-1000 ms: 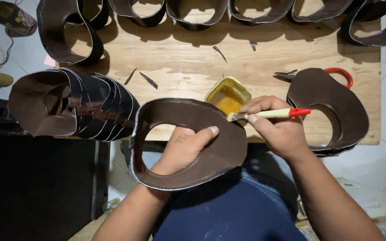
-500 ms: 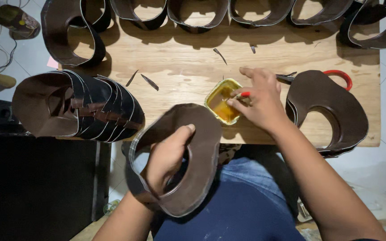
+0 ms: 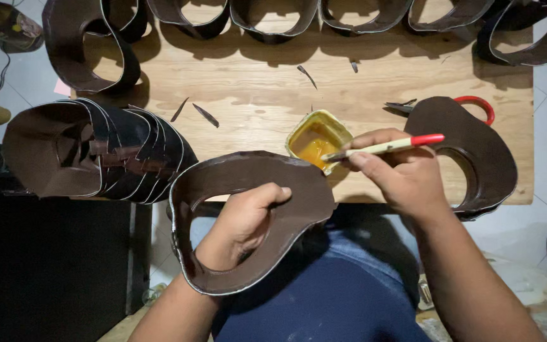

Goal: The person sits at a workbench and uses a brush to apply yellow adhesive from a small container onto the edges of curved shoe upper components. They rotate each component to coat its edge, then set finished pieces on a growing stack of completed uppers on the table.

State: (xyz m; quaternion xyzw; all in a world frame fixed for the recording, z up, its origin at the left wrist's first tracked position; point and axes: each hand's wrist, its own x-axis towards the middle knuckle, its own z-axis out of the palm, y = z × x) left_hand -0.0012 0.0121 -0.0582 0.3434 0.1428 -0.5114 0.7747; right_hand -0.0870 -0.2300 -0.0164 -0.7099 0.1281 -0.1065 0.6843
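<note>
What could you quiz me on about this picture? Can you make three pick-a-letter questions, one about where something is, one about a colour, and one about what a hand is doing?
1. Where is the little glue tub?
A. on the wooden table
B. on the floor
C. on the lap

2. What colour is the brush handle's end?
A. blue
B. red
C. green

3. What is the left hand doing?
A. resting flat on the table
B. holding scissors
C. holding a brown leather piece

Answers: 1 A, it sits at the table's near edge; 2 B, the tip is red; 3 C, its grip passes through the opening.

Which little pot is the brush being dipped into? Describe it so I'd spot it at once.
Find the wooden table, then its near edge just left of the right hand holding the brush. There sits a small square yellow pot of orange-yellow liquid, the only bright thing among dark brown leather pieces.
</note>
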